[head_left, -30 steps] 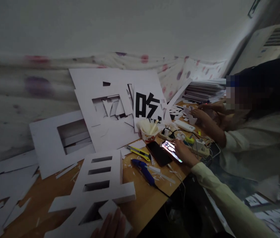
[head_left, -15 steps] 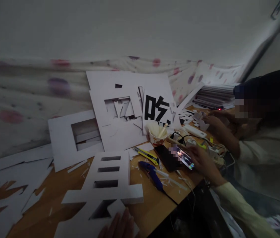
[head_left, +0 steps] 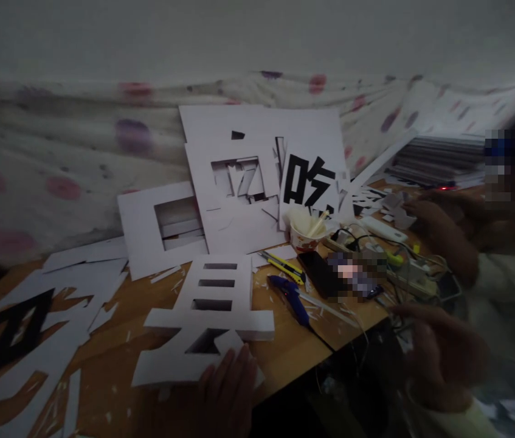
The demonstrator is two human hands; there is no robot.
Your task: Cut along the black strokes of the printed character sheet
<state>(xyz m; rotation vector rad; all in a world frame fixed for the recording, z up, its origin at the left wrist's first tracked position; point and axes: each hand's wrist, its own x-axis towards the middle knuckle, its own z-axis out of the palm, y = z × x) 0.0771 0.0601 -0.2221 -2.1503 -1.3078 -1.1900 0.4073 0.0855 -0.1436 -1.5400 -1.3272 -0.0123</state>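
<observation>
My left hand (head_left: 230, 386) rests on the lower end of a white foam-board character (head_left: 211, 365), fingers stretched out over its edge. The character lies on the table with several rectangular openings. To the right, past the table edge, my right hand (head_left: 444, 353) is raised with nothing visible in it; its index finger extends leftward and it is slightly blurred. Closest to it is a phone (head_left: 371, 287) with a lit screen, lying beside a dark phone (head_left: 323, 274). A blue glue gun (head_left: 291, 298) and a yellow utility knife (head_left: 284, 266) lie between my hands.
Cut white boards (head_left: 234, 231) lean against the curtained wall. A paper cup (head_left: 305, 234) stands before them. A power strip (head_left: 414, 280) with tangled cables is at right. Another person's hand (head_left: 444, 225) works near white scraps. Black and white cutouts (head_left: 15, 328) lie at left.
My right hand has left the lit phone and moved down and to the right. My left hand stays on the white character. The camera view has shifted.
</observation>
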